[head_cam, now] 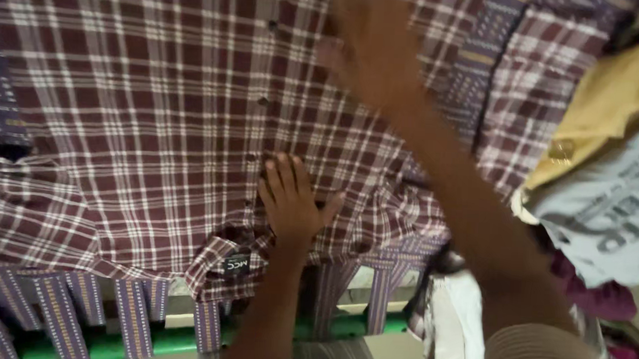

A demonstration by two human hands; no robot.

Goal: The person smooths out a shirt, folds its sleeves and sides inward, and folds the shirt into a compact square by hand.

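The left hand (290,200) lay flat, fingers together, on the plaid shirt (121,120), beside the button line. The right hand (372,38) was blurred at one o'clock from it, open and flat over the same shirt. The shirt's long axis ran from six to twelve o'clock. A clothes pile (607,163) lay at three o'clock.

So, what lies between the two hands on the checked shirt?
In the head view, only the maroon checked shirt lies between the left hand and the blurred right hand: bare cloth with its row of buttons, nothing else.
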